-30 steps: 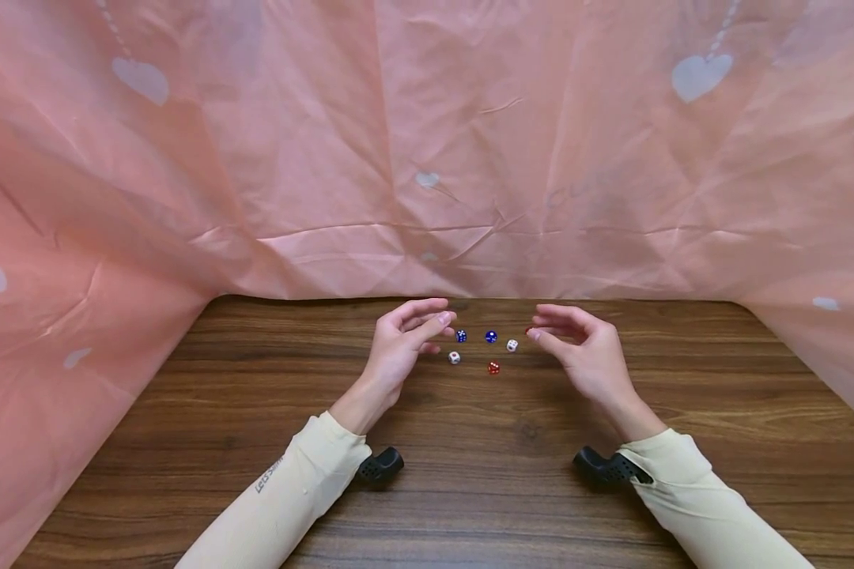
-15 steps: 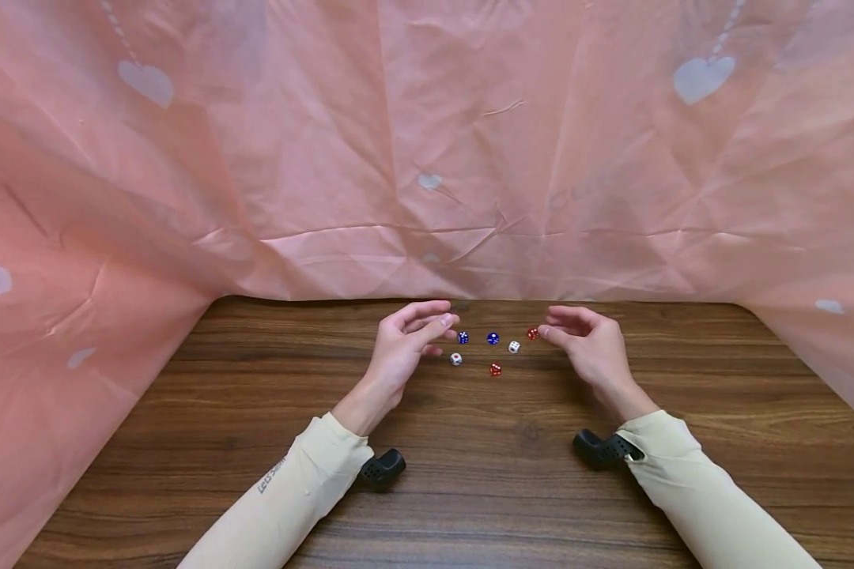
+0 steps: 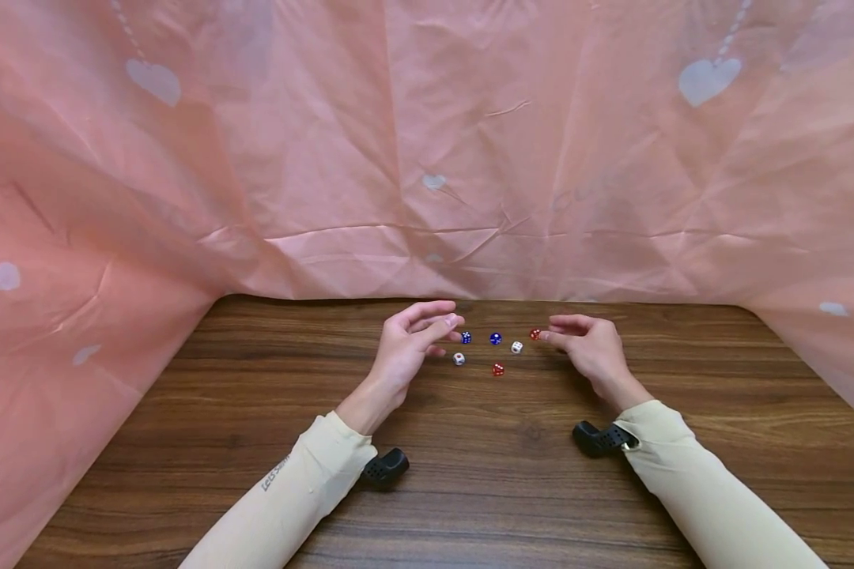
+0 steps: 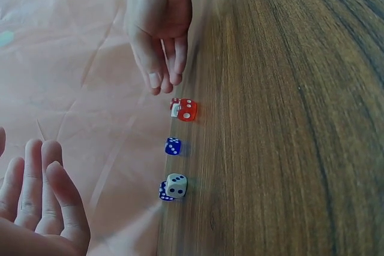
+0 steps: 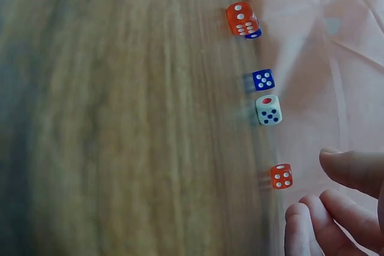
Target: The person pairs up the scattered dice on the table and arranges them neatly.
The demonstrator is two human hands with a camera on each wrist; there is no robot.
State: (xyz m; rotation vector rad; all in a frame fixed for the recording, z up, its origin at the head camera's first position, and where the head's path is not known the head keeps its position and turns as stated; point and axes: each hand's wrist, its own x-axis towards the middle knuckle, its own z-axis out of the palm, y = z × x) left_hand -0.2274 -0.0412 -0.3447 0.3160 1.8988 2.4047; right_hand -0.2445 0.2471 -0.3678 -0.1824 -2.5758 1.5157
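Observation:
Two blue, two white and two red dice lie spread on the wooden table. My left hand [image 3: 407,341], fingers loosely bent and holding nothing, hovers beside the left blue die [image 3: 466,337] and the left white die [image 3: 459,359]. Between the hands are the other blue die [image 3: 496,338], the other white die [image 3: 516,347] and, nearer me, a red die [image 3: 498,369]. My right hand [image 3: 592,352] is just right of the second red die [image 3: 535,334]. In the right wrist view, a gap separates that red die [image 5: 281,176] from its relaxed fingers [image 5: 351,169].
The brown wooden table [image 3: 470,506] reaches back to a pink cloth [image 3: 484,158] with pale hearts, which hangs behind it and at both sides. Black wrist mounts [image 3: 386,468] stick out from the cream sleeves [image 3: 285,498].
My right hand has drawn back to the right, and the red die that its fingers largely covered now shows fully. My left hand stays by its dice. The head view has shifted slightly.

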